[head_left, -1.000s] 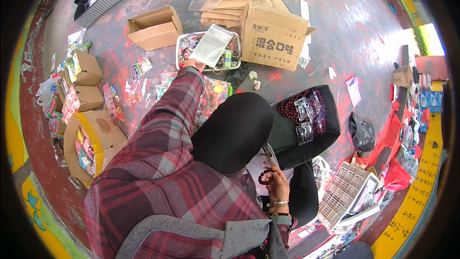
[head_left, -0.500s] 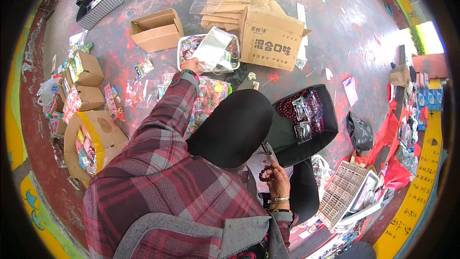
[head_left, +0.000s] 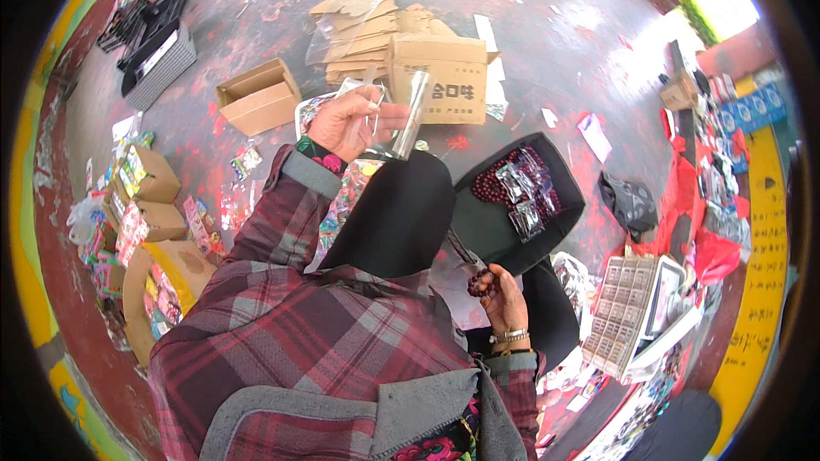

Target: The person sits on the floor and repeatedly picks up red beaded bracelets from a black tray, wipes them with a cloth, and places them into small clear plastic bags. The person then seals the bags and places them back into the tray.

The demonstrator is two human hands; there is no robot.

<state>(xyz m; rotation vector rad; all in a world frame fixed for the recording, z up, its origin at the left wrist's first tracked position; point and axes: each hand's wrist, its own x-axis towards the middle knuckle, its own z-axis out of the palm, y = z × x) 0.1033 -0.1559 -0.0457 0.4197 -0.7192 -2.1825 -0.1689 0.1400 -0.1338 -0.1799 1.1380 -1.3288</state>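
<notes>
We see one dark-red bead bracelet pinched in the right hand, near the black box. The left hand has just come up from the white basket, gripping clear plastic film, so bracelet and film are both raised now; we cannot count its layers. Outward, we count one black box, its packets too overlapped to number, one open carton, one printed carton and one pale crate.

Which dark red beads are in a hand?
The small bunch in the right hand; the other dark red beads lie in the black bin, beside shiny packets.
</notes>
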